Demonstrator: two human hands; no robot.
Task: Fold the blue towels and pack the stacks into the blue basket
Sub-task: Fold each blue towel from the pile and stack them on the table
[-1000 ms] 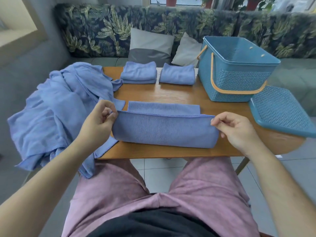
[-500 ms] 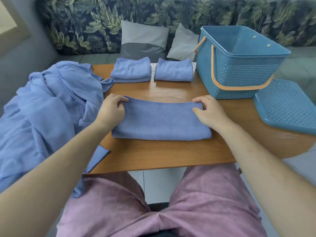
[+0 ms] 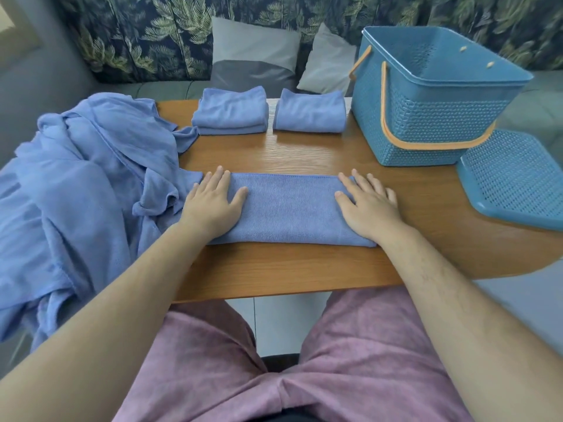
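From the head view, we see the left hand [image 3: 213, 205] and the right hand [image 3: 368, 205] lying flat on the two ends of the long folded towel [image 3: 289, 208]. The fingers are straight and slightly spread, pressing and gripping nothing. The towel lies at the near middle of the table [image 3: 289, 269]. Two folded stacks [image 3: 231, 112] sit at the far edge, left of the blue basket [image 3: 426, 123]. We judge that uneven palm pressure could skew the layers before the next fold. The loose pile [image 3: 85, 184] on the left overhangs the table edge, so a tug from the left wrist could pull it down.
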